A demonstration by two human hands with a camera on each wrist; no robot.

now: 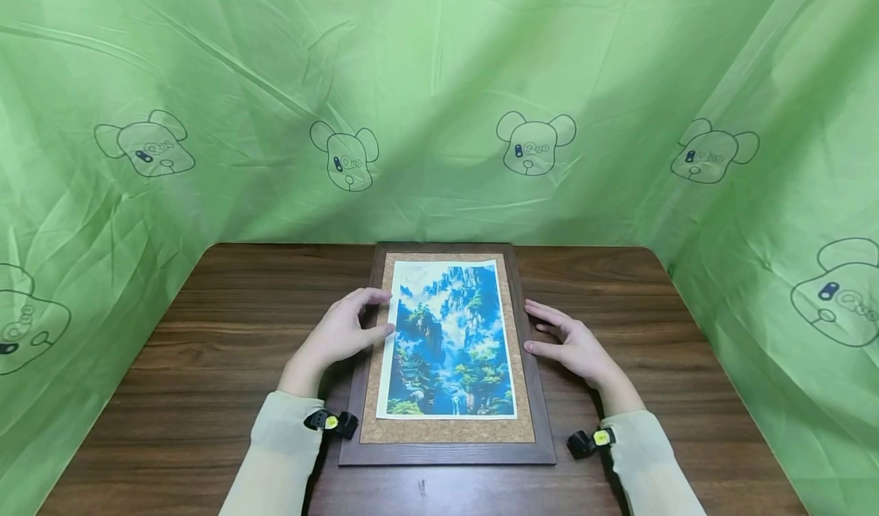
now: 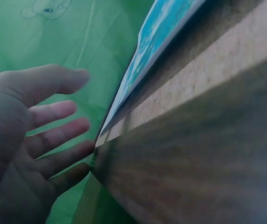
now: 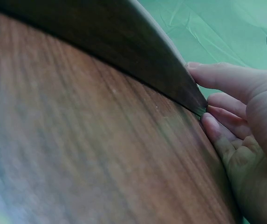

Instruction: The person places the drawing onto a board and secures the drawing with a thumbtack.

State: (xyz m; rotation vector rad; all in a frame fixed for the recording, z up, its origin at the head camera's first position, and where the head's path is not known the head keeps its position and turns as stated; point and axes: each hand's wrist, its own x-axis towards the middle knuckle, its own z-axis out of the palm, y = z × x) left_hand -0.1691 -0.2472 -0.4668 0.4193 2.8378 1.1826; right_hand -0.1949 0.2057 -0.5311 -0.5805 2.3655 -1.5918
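A printed picture [image 1: 449, 340] of blue mountains, clouds and green trees lies on a cork board [image 1: 446, 430]. Dark brown wood forms the frame [image 1: 446, 455] around the cork. Over the frame's left side reaches my left hand [image 1: 336, 333], thumb and forefinger spread near the picture's left edge. Its fingers look loosely extended in the left wrist view, with nothing gripped; whether the tips touch the paper I cannot tell. My right hand [image 1: 573, 348] is at the frame's right side, fingertips against or very near its outer edge. In the right wrist view the fingers [image 3: 231, 84] bend slightly beside the frame's side.
The framed board lies on a brown wood-grain table [image 1: 220, 363], its far end close to the back edge. Green cloth [image 1: 439, 58] with bear-head outlines hangs behind and on both sides. Each wrist wears a small black camera, such as the left camera [image 1: 348, 425].
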